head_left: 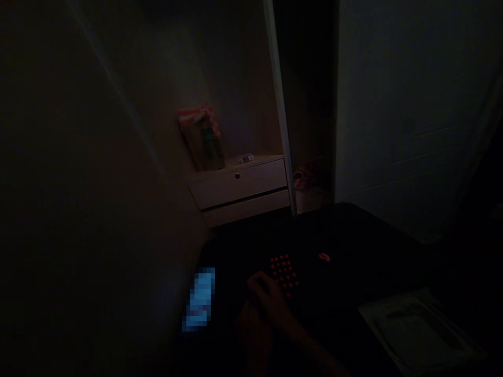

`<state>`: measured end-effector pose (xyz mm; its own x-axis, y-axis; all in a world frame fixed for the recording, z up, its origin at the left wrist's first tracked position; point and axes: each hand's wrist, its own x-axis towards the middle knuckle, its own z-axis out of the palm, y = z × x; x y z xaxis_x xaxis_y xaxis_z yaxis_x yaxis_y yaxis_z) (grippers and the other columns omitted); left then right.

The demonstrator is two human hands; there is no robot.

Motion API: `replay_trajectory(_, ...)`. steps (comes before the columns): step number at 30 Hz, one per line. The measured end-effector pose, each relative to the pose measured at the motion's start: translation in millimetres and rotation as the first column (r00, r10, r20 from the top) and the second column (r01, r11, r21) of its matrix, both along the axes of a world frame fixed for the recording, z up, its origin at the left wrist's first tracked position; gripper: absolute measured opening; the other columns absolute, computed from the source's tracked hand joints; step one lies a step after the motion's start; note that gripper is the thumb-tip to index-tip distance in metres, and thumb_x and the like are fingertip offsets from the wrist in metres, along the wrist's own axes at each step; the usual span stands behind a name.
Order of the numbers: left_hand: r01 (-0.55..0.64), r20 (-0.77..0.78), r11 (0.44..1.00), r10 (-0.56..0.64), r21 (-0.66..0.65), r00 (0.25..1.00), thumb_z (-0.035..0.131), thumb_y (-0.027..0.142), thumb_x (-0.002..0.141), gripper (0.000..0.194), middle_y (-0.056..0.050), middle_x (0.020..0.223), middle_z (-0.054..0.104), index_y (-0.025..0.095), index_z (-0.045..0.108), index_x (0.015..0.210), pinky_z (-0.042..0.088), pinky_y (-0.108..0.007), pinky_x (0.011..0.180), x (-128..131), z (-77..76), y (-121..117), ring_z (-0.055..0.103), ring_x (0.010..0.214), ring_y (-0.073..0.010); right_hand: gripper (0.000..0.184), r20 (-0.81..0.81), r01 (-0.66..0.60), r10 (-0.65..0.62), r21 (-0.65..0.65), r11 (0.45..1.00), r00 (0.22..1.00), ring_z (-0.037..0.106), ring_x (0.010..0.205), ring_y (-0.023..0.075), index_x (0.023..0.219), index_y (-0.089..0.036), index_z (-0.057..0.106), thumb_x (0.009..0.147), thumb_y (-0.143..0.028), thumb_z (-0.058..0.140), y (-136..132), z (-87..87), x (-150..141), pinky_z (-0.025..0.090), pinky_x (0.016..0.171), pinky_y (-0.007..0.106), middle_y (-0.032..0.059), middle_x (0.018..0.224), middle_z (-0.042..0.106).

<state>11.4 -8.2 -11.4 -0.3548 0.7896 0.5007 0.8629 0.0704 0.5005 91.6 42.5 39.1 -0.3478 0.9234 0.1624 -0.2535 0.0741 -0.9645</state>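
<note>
Little light falls on my hands, which are close together over a black tabletop [346,230]. My right hand [271,298] reaches in from the lower right with its fingers curled and drawn together; whatever it may grip is lost in the dark. Just below and left of it, my left hand [251,319] is a dim shape whose fingers cannot be made out. Several small red dots [283,269], perhaps beads, lie in loose rows just beyond my right hand. Farther right is a small orange loop-shaped piece [324,257].
A glowing, pixelated screen [200,301] is at the left. A pale flat packet [420,330] lies at the lower right. Behind the table stand a cabinet with drawers [243,186], a paper bag [192,139] and a bottle [212,146]. A pale panel [393,104] rises at the right.
</note>
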Motion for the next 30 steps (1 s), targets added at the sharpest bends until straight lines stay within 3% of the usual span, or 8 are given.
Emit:
replay_trajectory(8, -0.003, -0.016, 1.000, 0.003, 0.012, 1.000, 0.050, 0.018, 0.075, 0.023, -0.008, 0.078, 0.073, 0.021, 0.071, 0.084, 0.049, -0.024, 0.063, -0.8, -2.2, 0.6, 0.068, 0.071, -0.0184, 0.019, 0.014, -0.001, 0.001, -0.017, 1.000, 1.000, 0.054, 0.077, 0.0160, 0.081, -0.020, 0.063, 0.084, -0.038, 0.060, -1.2, 5.4, 0.9, 0.040, 0.071, 0.026, -0.0018, 0.077, 0.059)
replay_trajectory(15, -0.017, -0.026, 1.000, 0.018, 0.022, 1.000, 0.048, 0.017, 0.076, 0.024, -0.008, 0.077, 0.073, 0.022, 0.070, 0.084, 0.049, -0.025, 0.064, -0.9, -5.0, -0.5, 0.068, 0.070, -0.0189, 0.019, -0.003, -0.013, 0.013, -0.009, 1.000, 1.000, 0.053, 0.075, 0.0152, 0.082, -0.021, 0.063, 0.085, -0.039, 0.060, 0.0, -0.6, -0.3, 0.040, 0.069, 0.025, -0.0024, 0.077, 0.059)
replay_trajectory(30, 0.007, 0.001, 1.000, -0.007, -0.002, 1.000, 0.049, 0.020, 0.076, 0.023, -0.007, 0.077, 0.073, 0.022, 0.070, 0.085, 0.048, -0.024, 0.062, 1.9, 4.3, -2.6, 0.067, 0.068, -0.0180, 0.021, -0.001, 0.001, -0.001, -0.009, 1.000, 1.000, 0.055, 0.077, 0.0160, 0.080, -0.021, 0.064, 0.084, -0.041, 0.061, -0.9, 1.7, -0.2, 0.042, 0.071, 0.026, -0.0017, 0.077, 0.060)
